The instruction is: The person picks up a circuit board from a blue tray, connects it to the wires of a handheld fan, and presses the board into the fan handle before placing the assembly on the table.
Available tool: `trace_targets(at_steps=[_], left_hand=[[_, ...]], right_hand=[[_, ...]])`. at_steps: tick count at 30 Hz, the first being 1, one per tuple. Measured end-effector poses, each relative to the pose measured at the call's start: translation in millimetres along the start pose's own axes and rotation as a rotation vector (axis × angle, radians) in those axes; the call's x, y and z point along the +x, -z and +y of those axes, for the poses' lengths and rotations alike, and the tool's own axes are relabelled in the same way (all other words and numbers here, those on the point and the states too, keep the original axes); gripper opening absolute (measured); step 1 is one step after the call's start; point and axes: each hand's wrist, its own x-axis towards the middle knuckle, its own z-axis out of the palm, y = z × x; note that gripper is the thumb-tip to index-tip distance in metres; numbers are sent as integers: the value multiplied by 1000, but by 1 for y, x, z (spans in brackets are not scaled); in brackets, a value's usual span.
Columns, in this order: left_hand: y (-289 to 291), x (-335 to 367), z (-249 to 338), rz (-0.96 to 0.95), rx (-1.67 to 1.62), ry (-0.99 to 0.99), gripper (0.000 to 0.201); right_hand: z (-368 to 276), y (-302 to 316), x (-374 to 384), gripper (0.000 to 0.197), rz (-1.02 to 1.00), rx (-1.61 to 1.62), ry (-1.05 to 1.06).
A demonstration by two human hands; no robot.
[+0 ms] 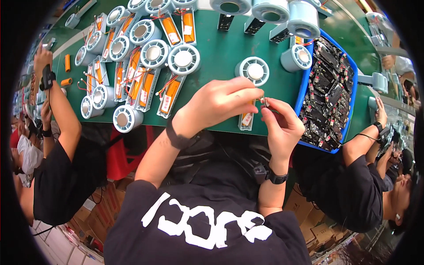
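Over the near edge of the bench, my left hand [221, 104] and my right hand [282, 121] meet with fingertips pinched together. Between them shows a small dark part [265, 102] with a pale end, mostly hidden; the right fingers grip it. What the left fingertips hold is too small to tell. Just beyond and beneath them lies a light-blue round-headed fan-like unit [255, 71] with a pale disc at its centre. Its open handle [246, 122], showing orange and a white label, sticks out below my left fingers.
A blue tray [304, 95] full of black circuit boards stands at the right. Several similar units with orange batteries [169, 95] crowd the left of the green bench [216, 57]; more stand at the back [304, 22]. Co-workers' arms [66, 106] are at both sides.
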Motion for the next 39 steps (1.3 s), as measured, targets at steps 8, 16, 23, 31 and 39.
trace_targets(at_steps=[8, 16, 23, 31, 39], left_hand=[[-23, -7, 22, 151, 102, 278, 26], [-25, -11, 19, 206, 126, 309, 16], [-31, -14, 23, 339, 215, 332, 21], [-18, -3, 31, 89, 532, 209, 22], [-6, 1, 32, -182, 538, 256, 19]], right_hand=[[4, 0, 5, 25, -29, -15, 70], [9, -9, 5, 22, 88, 165, -124], [7, -19, -1, 21, 125, -27, -85], [1, -25, -4, 25, 168, -367, 162], [8, -20, 3, 28, 102, -551, 455]])
